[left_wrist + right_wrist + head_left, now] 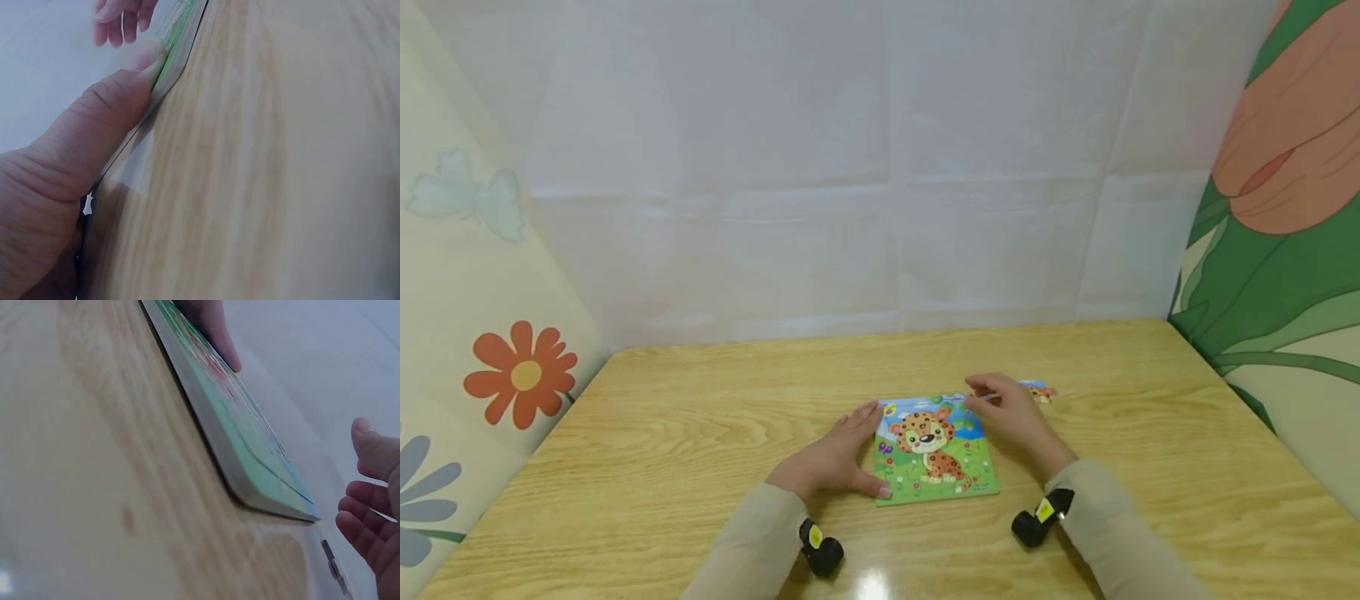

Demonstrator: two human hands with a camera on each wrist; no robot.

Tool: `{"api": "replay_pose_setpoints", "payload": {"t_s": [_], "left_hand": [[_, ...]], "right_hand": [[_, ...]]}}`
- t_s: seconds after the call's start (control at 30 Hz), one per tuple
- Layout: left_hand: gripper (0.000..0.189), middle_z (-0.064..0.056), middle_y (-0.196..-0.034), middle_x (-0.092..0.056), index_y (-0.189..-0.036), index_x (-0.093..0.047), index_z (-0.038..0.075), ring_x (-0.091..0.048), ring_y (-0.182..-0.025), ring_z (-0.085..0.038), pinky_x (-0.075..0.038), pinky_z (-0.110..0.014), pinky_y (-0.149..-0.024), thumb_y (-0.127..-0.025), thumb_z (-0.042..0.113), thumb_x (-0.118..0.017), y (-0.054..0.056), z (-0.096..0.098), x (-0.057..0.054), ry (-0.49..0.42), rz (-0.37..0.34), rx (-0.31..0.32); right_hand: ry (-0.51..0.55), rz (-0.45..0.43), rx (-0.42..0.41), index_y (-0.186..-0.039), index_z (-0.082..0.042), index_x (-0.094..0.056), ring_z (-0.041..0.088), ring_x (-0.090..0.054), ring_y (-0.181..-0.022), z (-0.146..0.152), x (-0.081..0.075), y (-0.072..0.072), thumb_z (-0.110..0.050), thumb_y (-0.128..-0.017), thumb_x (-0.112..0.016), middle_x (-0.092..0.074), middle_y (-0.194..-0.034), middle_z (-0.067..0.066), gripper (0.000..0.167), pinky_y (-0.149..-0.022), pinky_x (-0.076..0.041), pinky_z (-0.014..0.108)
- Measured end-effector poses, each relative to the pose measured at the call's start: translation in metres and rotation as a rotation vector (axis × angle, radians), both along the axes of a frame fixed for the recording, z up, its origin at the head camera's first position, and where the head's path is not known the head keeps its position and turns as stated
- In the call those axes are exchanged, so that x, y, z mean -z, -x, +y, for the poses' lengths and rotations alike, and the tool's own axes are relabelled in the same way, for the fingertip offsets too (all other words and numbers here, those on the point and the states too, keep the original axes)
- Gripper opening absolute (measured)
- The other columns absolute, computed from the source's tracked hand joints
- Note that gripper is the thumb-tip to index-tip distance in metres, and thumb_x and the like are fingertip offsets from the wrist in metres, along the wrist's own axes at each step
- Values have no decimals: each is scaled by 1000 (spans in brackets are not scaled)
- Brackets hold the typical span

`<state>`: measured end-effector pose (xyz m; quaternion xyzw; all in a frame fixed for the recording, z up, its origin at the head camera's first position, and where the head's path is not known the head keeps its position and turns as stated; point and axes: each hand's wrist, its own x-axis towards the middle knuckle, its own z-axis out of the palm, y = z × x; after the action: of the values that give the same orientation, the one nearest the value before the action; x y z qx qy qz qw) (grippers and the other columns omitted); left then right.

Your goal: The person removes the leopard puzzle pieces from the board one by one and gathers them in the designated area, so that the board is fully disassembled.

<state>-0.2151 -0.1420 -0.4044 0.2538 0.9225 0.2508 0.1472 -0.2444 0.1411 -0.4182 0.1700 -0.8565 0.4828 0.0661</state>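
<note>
A jigsaw puzzle board (931,475) with a spotted leopard cub on green grass lies flat on the table. My left hand (832,457) rests along its left side, fingers at the upper left corner and thumb on the lower left corner. In the left wrist view the thumb (100,122) presses on the board's edge. My right hand (1017,418) hovers at the upper right corner, thumb and fingers apart. The right wrist view shows these loosely bent fingers (365,515) beyond the board's end, with nothing visible between them.
A loose puzzle piece (1042,392) with blue and spotted print lies on the wooden table (700,433) just beyond the right hand. Behind the table hangs a white cloth (880,167). Flower-painted panels (520,375) stand at both sides.
</note>
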Motion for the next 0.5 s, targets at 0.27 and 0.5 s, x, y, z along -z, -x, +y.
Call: {"api": "replay_pose_setpoints", "payload": {"t_s": [0.27,0.5], "left_hand": [[115,-14,-155,-6,-147,-13,0,-3,-143,-30,-5,-46,-116,-65,40,-82,1,0,0,-3,1,5],[114,-13,-156,-6,-147,-13,1,-3,-143,-29,-5,-45,-116,-65,40,-81,0,1,-1,8,2,1]], "right_hand": [[-149,40,-90,-118,-2,-60,26,-57,-101,-9,-2,0,-19,-84,-68,-61,-113,11,39,-87,-51,40],[-332,81,-155,-114,-5,-62,29,-54,-106,-15,-1,3,-29,-79,-72,-58,-113,11,44,-93,-45,46]]}}
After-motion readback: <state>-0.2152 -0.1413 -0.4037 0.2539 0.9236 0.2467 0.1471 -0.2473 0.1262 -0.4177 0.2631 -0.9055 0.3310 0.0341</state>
